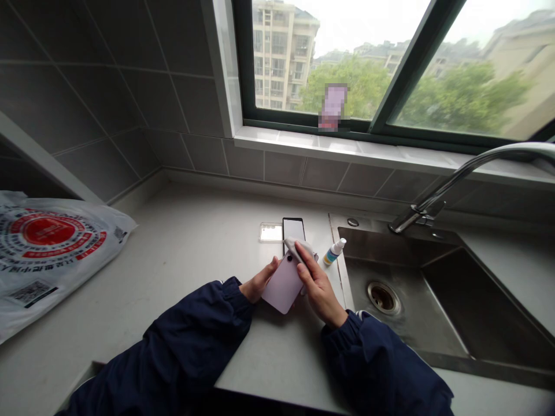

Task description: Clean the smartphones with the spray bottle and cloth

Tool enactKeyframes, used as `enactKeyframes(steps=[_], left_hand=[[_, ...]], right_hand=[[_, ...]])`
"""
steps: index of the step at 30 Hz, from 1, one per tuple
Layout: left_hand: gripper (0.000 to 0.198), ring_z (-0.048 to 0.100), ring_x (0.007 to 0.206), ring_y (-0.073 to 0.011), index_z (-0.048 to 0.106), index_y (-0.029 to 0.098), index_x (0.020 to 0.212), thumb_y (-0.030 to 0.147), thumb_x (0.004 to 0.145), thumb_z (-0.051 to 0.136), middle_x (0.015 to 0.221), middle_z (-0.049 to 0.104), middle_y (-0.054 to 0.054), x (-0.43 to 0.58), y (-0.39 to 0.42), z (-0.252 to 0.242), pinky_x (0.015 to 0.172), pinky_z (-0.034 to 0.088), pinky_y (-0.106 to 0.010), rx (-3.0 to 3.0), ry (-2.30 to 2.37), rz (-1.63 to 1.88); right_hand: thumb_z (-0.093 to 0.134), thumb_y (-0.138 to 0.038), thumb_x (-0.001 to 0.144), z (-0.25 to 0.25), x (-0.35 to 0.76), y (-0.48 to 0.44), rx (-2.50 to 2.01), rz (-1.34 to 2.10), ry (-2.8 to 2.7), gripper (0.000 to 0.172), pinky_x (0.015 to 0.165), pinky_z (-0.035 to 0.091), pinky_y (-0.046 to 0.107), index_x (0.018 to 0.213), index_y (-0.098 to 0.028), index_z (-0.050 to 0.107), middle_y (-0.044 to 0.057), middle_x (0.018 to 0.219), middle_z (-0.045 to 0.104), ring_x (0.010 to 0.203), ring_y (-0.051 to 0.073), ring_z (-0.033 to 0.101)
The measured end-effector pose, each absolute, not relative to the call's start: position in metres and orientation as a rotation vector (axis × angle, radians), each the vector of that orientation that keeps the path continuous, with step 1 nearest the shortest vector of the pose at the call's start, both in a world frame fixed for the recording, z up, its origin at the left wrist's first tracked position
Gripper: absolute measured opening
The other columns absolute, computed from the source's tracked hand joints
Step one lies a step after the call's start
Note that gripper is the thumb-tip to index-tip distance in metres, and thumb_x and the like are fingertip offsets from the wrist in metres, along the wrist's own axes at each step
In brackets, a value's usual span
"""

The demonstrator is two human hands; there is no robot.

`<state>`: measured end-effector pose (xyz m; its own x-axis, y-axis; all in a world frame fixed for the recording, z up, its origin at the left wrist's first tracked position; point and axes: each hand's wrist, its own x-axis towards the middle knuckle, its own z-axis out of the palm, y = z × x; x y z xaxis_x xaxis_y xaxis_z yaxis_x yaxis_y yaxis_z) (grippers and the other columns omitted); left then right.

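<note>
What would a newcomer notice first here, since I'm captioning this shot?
At the centre, the left hand holds a lilac phone while the right hand presses a pale cloth on it. A steel sink lies to the right, and a large printed plastic bag lies left on the counter.

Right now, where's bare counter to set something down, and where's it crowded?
The widest bare stretch of countertop lies between the plastic bag and the clear phone case. It's crowded around the hands: the left hand holds a lilac phone, the right hand a cloth, beside a black phone and spray bottle at the sink edge.
</note>
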<state>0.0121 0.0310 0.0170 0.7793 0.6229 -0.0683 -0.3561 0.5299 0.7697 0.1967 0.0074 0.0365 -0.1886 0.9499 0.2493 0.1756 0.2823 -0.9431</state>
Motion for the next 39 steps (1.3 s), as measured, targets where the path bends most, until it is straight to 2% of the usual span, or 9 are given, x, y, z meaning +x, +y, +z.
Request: enactKeyframes(steps=[7,10,15,21,24,27,29,33,39], left_hand=[[0.073,0.072,0.068,-0.0253,0.056,0.013,0.137,0.068,0.091,0.041,0.094,0.073,-0.018,0.014,0.029,0.02,0.061,0.055,-0.032,0.806,0.361,0.63],[0.071,0.071,0.069,-0.0247,0.06,0.011,0.132,0.067,0.091,0.044,0.089,0.073,-0.016,0.015,0.03,0.02,0.063,0.055,-0.032,0.769,0.378,0.672],[0.065,0.071,0.083,-0.0229,0.059,0.011,0.132,0.061,0.091,0.051,0.107,0.072,-0.017,0.017,0.032,0.021,0.075,0.054,-0.03,0.663,0.315,0.795],[0.076,0.071,0.089,-0.0279,0.056,0.008,0.133,0.068,0.088,0.051,0.107,0.07,-0.02,0.015,0.036,0.021,0.073,0.054,-0.033,0.63,0.324,0.797],[0.077,0.07,0.09,-0.0295,0.047,0.013,0.142,0.068,0.088,0.049,0.109,0.069,-0.018,0.013,0.039,0.025,0.074,0.055,-0.038,0.596,0.32,0.849],[0.075,0.071,0.087,-0.03,0.041,0.018,0.144,0.068,0.088,0.049,0.108,0.068,-0.016,0.011,0.043,0.027,0.075,0.056,-0.044,0.543,0.298,0.854],[0.075,0.071,0.084,-0.0304,0.04,0.019,0.144,0.068,0.089,0.047,0.106,0.068,-0.015,0.009,0.045,0.026,0.072,0.057,-0.045,0.504,0.28,0.836],[0.075,0.072,0.081,-0.0324,0.039,0.018,0.144,0.07,0.09,0.04,0.106,0.068,-0.017,0.004,0.047,0.023,0.066,0.058,-0.046,0.46,0.245,0.784],[0.083,0.072,0.074,-0.0335,0.037,0.018,0.145,0.076,0.086,0.039,0.106,0.068,-0.019,0.001,0.047,0.022,0.058,0.057,-0.046,0.471,0.241,0.679]], right_hand=[[0.048,-0.046,0.101,0.034,0.196,0.008,-1.077,1.002,-1.601,0.055,0.124,0.021,0.049,0.153,-0.035,0.034,-0.002,0.161,0.034,0.15,0.023,0.027],[0.048,-0.045,0.101,0.037,0.195,0.007,-1.086,1.024,-1.662,0.053,0.123,0.024,0.048,0.152,-0.036,0.036,-0.002,0.158,0.038,0.148,0.024,0.032],[0.049,-0.042,0.101,0.041,0.193,0.002,-1.051,1.001,-1.806,0.05,0.117,0.038,0.046,0.15,-0.033,0.043,0.001,0.15,0.05,0.138,0.026,0.049],[0.049,-0.04,0.101,0.038,0.192,-0.001,-1.053,0.93,-1.874,0.042,0.108,0.047,0.046,0.143,-0.035,0.053,0.005,0.139,0.059,0.127,0.028,0.057],[0.051,-0.042,0.1,0.037,0.191,-0.003,-1.087,0.847,-1.856,0.038,0.114,0.04,0.047,0.137,-0.036,0.06,0.005,0.154,0.04,0.138,0.03,0.045],[0.052,-0.043,0.099,0.038,0.19,-0.004,-1.144,0.737,-1.788,0.037,0.119,0.033,0.05,0.134,-0.036,0.062,-0.004,0.167,0.008,0.149,0.034,0.026],[0.05,-0.043,0.1,0.04,0.19,-0.004,-1.184,0.647,-1.772,0.039,0.122,0.027,0.052,0.137,-0.036,0.06,-0.008,0.167,-0.003,0.152,0.034,0.015],[0.047,-0.041,0.101,0.039,0.191,-0.004,-1.202,0.51,-1.826,0.046,0.124,0.016,0.055,0.147,-0.036,0.047,-0.011,0.167,-0.01,0.154,0.033,0.002],[0.04,-0.038,0.104,0.033,0.195,-0.001,-1.127,0.452,-1.953,0.061,0.122,0.007,0.062,0.159,-0.037,0.013,-0.005,0.167,0.003,0.154,0.031,-0.003]])
